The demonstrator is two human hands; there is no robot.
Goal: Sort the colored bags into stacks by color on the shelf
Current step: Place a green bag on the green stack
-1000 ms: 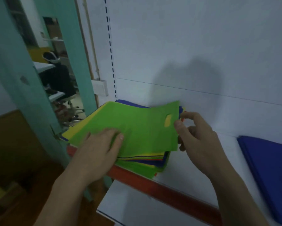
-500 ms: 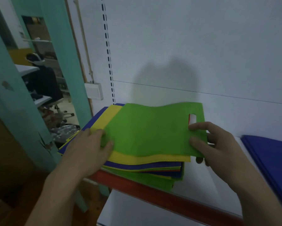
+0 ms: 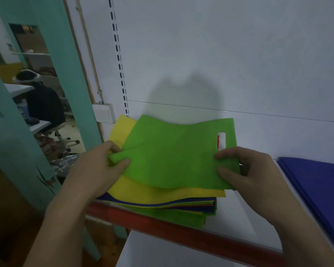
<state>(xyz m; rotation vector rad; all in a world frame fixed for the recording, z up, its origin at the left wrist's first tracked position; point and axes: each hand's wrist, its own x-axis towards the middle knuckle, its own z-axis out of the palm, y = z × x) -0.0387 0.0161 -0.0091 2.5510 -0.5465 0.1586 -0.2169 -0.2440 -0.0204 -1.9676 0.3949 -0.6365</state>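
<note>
green bag (image 3: 173,157): long axis left-right | left hand (image 3: 96,168) pinches left corner | right hand (image 3: 249,170) pinches handle end, nearer blue stack (image 3: 316,187) at right

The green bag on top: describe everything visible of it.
The green bag is a flat, bright green sheet, apparently non-woven fabric, with an oblong handle slot near its right edge. It lies wavy and partly lifted over the yellow bag atop the mixed pile on the shelf. The left hand pinches its crumpled left corner; the right hand pinches its right edge below the slot.
</note>
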